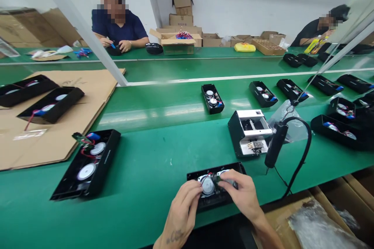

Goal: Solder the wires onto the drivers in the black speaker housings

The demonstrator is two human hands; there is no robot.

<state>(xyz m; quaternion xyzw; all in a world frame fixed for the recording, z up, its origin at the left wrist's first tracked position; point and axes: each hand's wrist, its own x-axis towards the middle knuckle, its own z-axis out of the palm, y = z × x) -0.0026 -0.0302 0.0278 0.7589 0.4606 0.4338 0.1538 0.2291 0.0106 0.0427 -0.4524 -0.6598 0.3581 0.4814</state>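
In front of me lies an open black speaker housing [216, 203] with round silver speaker drivers [208, 185] set inside. My left hand [184, 204] reaches over its left end, thumb and fingertips pinched beside the left driver near a thin red wire. What these fingertips hold, if anything, is too small to tell. From the right, my right hand [242, 191] pinches a small dark green part, apparently a circuit board [216, 179], over the middle of the housing. Its fingers partly cover the second driver.
A black electric screwdriver [276, 146] hangs at right beside a screw feeder [249, 132]. Another open housing [101, 167] lies left, near a cardboard sheet [67, 124]. Several housings stand on the green belt [163, 105]. Cartons [292, 210] sit below right. Two people work across the line.
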